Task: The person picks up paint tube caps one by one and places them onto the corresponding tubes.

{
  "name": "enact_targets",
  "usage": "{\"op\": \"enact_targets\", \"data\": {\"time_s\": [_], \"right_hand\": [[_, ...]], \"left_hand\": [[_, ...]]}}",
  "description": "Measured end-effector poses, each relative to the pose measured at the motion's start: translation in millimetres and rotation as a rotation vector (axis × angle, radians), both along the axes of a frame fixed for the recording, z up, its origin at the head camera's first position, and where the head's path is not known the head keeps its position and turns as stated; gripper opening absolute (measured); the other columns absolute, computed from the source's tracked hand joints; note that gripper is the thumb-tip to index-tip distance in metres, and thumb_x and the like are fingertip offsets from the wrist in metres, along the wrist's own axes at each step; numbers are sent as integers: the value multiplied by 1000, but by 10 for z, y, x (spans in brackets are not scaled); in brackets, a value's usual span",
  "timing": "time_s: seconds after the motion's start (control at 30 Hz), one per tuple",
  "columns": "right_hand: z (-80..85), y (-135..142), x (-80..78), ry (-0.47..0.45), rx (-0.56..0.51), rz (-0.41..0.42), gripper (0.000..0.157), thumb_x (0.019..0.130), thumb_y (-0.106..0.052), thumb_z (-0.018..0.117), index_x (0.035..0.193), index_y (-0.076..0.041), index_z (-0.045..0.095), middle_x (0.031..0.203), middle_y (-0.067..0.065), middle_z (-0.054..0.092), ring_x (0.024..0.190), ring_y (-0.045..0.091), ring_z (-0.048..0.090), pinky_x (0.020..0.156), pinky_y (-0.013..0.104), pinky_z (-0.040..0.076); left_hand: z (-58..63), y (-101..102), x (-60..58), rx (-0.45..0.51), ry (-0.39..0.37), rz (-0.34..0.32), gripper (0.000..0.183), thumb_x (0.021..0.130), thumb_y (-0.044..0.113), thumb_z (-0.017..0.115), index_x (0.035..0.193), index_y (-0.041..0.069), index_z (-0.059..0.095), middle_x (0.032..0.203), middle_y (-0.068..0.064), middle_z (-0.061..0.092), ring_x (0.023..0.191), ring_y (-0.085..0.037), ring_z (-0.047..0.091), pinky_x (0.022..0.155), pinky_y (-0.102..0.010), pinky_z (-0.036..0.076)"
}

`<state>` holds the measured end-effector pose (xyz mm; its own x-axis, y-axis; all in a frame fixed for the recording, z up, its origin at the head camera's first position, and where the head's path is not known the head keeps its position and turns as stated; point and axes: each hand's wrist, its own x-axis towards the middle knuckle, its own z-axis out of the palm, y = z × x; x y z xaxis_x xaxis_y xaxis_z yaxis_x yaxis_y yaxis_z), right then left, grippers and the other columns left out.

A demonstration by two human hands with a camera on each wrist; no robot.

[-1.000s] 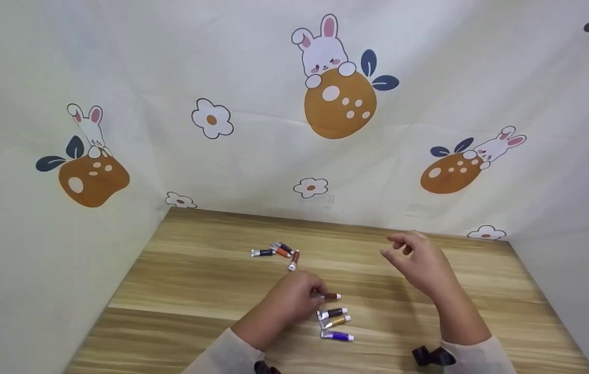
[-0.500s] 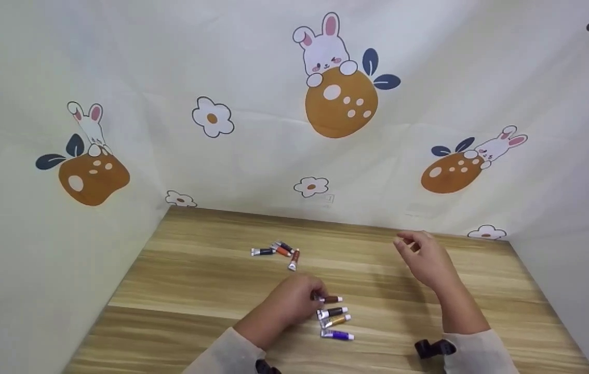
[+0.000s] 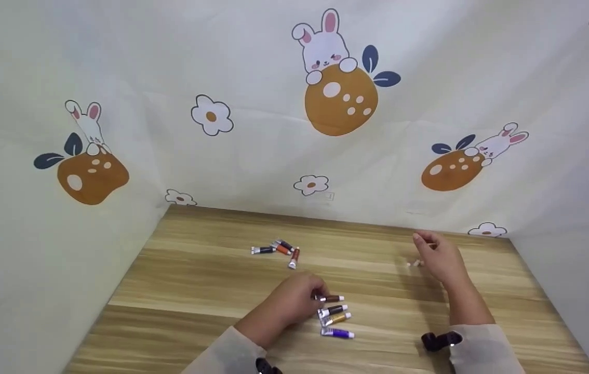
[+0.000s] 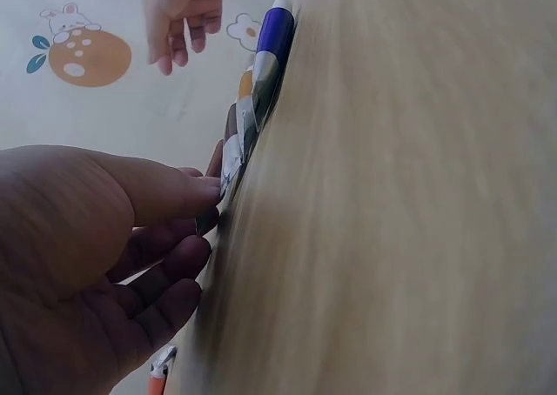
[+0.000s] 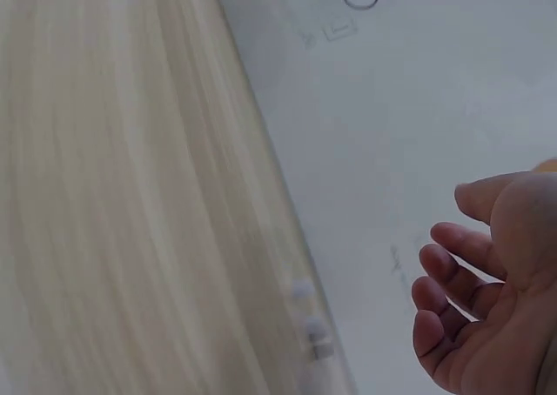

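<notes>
Though half-hidden, tube (image 3: 333,298) apparently in grip (image 3: 295,297)

Left hand (image 3: 294,297) mid-pinch, right hand (image 3: 442,259) aloft

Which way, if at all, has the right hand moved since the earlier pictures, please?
Yes, the right hand has moved rightward in the head view, nearer the printed flower to its right.

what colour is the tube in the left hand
The tube has a brown body and a white cap; it shows best in the head view.
</notes>
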<state>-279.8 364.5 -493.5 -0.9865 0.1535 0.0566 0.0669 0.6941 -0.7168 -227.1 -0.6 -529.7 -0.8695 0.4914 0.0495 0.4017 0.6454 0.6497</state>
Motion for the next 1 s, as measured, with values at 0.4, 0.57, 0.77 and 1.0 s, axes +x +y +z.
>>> {"op": "enact_targets", "data": {"time_s": [0.4, 0.57, 0.77, 1.0], "right_hand": [[-257, 224, -81, -126, 14, 85, 75, 100, -55, 70, 152, -3, 57, 148, 24, 63, 133, 38, 61, 104, 44, 52], [-356, 262, -89, -151, 36, 128, 84, 96, -56, 76, 153, 1, 53, 151, 22, 63, 138, 40, 61, 113, 51, 51], [-423, 295, -101, -133, 64, 147, 86, 93, -53, 81, 150, 5, 55, 148, 23, 65, 132, 37, 65, 109, 46, 53], [-422, 297, -92, -143, 137, 144, 79, 89, -51, 85, 142, 3, 63, 134, 24, 70, 122, 35, 65, 106, 52, 51]], "left_hand": [[14, -9, 4, 2, -17, -10, 11, 93, 11, 78, 97, 21, 80, 97, 8, 71, 93, -6, 62, 89, -32, 55], [-3, -12, -7, 4, 3, -21, 7, 95, 14, 76, 97, 20, 80, 97, 8, 72, 93, -6, 63, 89, -31, 55], [-7, -11, -17, 1, 1, -26, 7, 96, 14, 75, 97, 19, 80, 98, 8, 73, 92, -6, 64, 90, -32, 56], [4, -7, -13, -10, -7, -21, 8, 96, 14, 75, 96, 20, 80, 98, 8, 72, 92, -6, 63, 89, -32, 56]]}}
